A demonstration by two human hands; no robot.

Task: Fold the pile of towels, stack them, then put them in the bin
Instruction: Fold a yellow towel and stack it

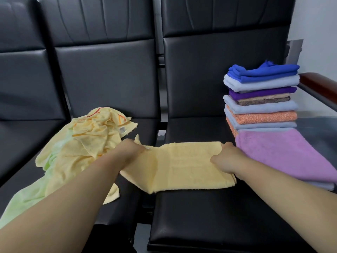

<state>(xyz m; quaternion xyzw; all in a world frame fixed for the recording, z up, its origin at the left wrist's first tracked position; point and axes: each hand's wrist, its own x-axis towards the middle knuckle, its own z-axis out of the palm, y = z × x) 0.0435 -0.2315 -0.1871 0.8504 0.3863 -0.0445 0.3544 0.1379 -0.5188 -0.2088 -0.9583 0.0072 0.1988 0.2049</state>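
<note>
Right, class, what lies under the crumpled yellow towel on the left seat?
A green towel pokes out from under the crumpled yellow towel toward the near left. Anything else beneath is covered.

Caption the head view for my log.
On a black seat, left hand and right hand grip a yellow towel beside the folded stack.

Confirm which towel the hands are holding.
The plain yellow towel, stretched between left hand and right hand; the rest lie in the crumpled pile or the folded stack.
</note>
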